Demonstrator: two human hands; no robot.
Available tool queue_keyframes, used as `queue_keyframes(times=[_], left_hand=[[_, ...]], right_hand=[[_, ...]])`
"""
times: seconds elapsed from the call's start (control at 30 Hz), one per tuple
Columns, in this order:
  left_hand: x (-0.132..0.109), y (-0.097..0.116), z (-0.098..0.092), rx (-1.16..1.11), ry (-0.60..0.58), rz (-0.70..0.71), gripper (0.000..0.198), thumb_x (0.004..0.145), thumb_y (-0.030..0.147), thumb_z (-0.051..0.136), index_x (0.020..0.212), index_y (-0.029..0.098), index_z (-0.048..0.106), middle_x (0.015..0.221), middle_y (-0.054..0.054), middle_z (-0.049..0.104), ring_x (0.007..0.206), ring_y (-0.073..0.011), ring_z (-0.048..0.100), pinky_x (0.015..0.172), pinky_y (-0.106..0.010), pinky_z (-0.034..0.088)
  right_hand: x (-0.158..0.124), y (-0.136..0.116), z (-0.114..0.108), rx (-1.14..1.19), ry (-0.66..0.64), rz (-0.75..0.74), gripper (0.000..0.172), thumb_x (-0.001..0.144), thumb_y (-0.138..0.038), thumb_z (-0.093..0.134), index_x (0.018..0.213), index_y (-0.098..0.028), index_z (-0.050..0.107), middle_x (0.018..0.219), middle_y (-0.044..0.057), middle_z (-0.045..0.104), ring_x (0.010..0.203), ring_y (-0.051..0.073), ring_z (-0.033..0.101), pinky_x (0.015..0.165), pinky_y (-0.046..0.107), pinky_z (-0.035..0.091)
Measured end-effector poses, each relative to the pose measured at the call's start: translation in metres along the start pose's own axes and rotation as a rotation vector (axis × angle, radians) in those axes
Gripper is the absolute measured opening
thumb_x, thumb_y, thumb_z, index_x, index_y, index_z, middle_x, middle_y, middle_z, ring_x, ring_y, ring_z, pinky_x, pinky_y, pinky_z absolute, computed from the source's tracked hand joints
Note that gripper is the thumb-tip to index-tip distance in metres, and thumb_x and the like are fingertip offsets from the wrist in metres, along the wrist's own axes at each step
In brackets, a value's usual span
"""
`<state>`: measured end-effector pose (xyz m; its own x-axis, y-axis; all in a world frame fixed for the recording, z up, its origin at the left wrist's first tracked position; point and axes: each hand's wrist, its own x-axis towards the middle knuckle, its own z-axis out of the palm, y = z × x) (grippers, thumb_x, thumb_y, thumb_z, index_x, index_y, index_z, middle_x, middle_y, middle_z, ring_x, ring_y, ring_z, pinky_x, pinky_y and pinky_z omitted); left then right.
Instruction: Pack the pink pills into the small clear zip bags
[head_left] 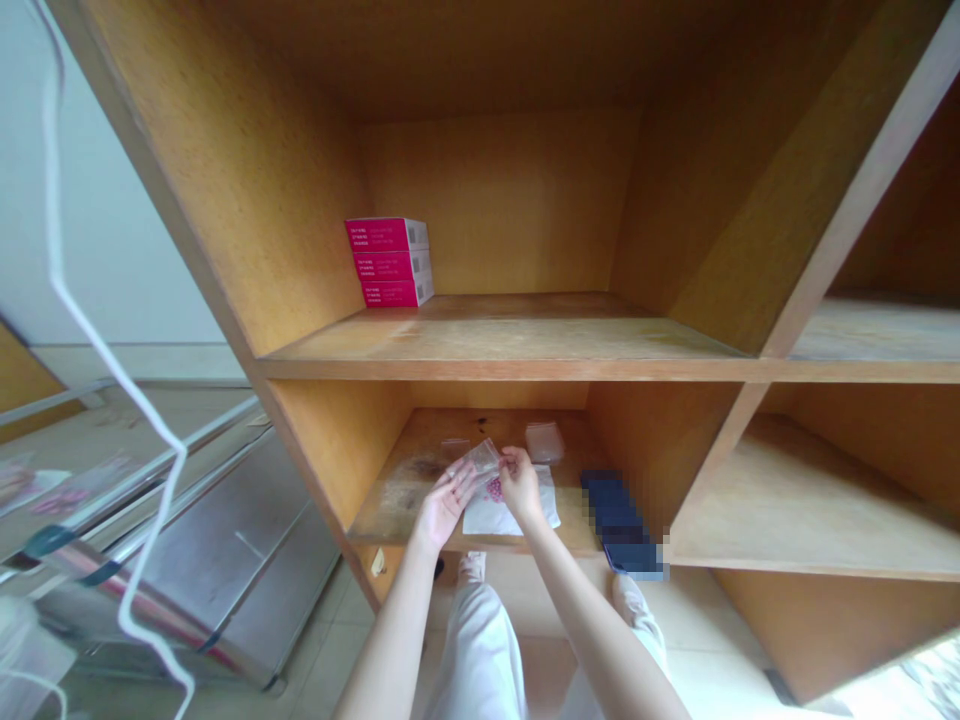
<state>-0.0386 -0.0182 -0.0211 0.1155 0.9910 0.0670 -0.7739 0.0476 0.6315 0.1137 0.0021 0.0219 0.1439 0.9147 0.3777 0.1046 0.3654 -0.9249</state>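
Over the lower shelf, a small clear plastic bag (pixel 484 457) is stretched between my two hands. My left hand (pixel 445 503) has its palm turned up and holds the bag's left side against its fingers. With fingertips pinched together, my right hand (pixel 520 488) grips the right edge of the bag. Beneath them lies a white sheet (pixel 480 518), and a cluster of small pinkish-red pieces (pixel 494 490) shows on it, partly hidden by the right hand. Behind the right hand rests a stack of clear bags (pixel 545 442); another clear bag (pixel 454 445) lies flat behind the left hand.
A dark blue, pixelated object (pixel 619 515) lies at the shelf's right front. Three pink boxes (pixel 390 265) are stacked on the upper shelf (pixel 525 335). To the left stand a metal cart (pixel 217 560) and a hanging white cable (pixel 161 500). Wooden partitions enclose both sides.
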Motion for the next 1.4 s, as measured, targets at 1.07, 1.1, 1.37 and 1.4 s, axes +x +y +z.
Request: queue_keyframes(times=[1.07, 1.1, 1.37, 1.4], left_hand=[[-0.008, 0.0, 0.021, 0.18, 0.175, 0.015, 0.008, 0.066, 0.011, 0.063, 0.068, 0.013, 0.055, 0.078, -0.004, 0.069, 0.077, -0.0165, 0.065, 0.08, -0.031, 0.048], [-0.009, 0.0, 0.022, 0.198, 0.162, 0.019, 0.008, 0.066, 0.011, 0.062, 0.068, 0.013, 0.055, 0.079, -0.004, 0.069, 0.076, -0.0164, 0.065, 0.079, -0.031, 0.048], [-0.009, -0.001, 0.03, 0.317, 0.153, 0.016, 0.01, 0.065, 0.015, 0.061, 0.063, 0.014, 0.051, 0.083, -0.006, 0.068, 0.075, -0.0173, 0.064, 0.07, -0.028, 0.049], [-0.009, -0.001, 0.03, 0.318, 0.154, 0.013, 0.011, 0.064, 0.015, 0.061, 0.062, 0.015, 0.05, 0.08, -0.006, 0.068, 0.072, -0.0171, 0.064, 0.069, -0.028, 0.049]], right_hand=[[-0.02, 0.006, -0.007, 0.226, -0.31, 0.123, 0.026, 0.074, -0.04, 0.051, 0.063, -0.017, 0.049, 0.045, -0.005, 0.045, 0.037, 0.007, 0.038, 0.038, 0.018, 0.028], [-0.021, 0.007, -0.007, 0.243, -0.319, 0.146, 0.027, 0.074, -0.041, 0.051, 0.063, -0.017, 0.049, 0.041, -0.007, 0.042, 0.033, 0.006, 0.034, 0.035, 0.018, 0.026], [-0.03, 0.018, -0.01, 0.333, -0.334, 0.229, 0.029, 0.074, -0.046, 0.051, 0.07, -0.017, 0.048, 0.033, -0.01, 0.037, 0.026, 0.005, 0.028, 0.031, 0.017, 0.017], [-0.03, 0.018, -0.01, 0.336, -0.335, 0.233, 0.029, 0.074, -0.045, 0.051, 0.069, -0.017, 0.048, 0.033, -0.01, 0.037, 0.026, 0.005, 0.028, 0.031, 0.017, 0.016]])
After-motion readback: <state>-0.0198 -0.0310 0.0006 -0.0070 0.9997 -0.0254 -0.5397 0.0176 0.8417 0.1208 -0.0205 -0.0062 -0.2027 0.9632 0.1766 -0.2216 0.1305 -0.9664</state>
